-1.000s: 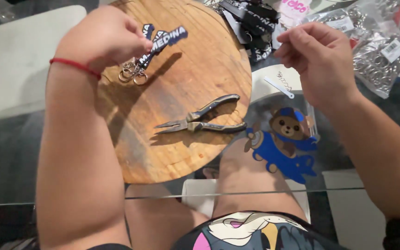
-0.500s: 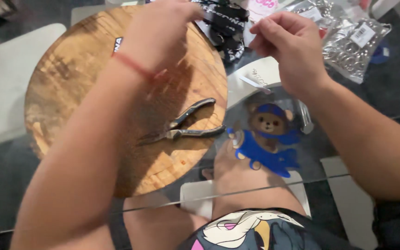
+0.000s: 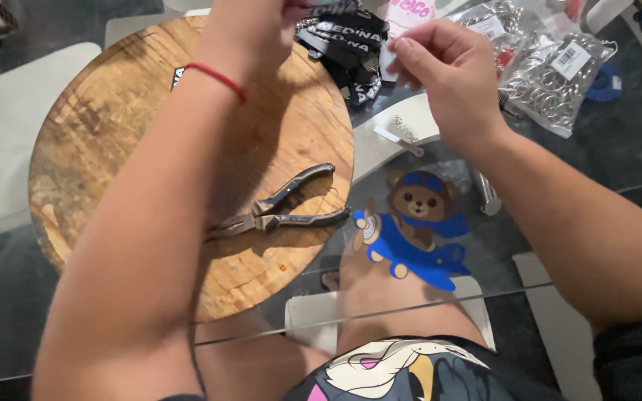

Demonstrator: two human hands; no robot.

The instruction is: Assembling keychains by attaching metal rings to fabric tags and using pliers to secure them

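Observation:
My left hand point(image 3: 258, 33), with a red string on the wrist, reaches over the round wooden board point(image 3: 113, 148) to the top edge, above a pile of black lettered tags point(image 3: 347, 48). Its fingertips are cut off by the frame edge; a dark tag strip shows at them. My right hand point(image 3: 447, 74) hovers to the right of the pile with thumb and forefinger pinched; anything between them is too small to see. Grey-handled pliers point(image 3: 280, 212) lie on the board's right side, below both hands.
A bear-in-a-plane cutout point(image 3: 414, 223) lies on the glass table by the board. Clear bags of metal rings point(image 3: 551, 82) sit at the top right. A white card with small chains point(image 3: 403, 134) lies under my right hand. My knees show through the glass.
My left hand has moved from the board's upper left across to the tag pile, carrying the tag keychain off the board. My right hand has stayed pinched near the bags.

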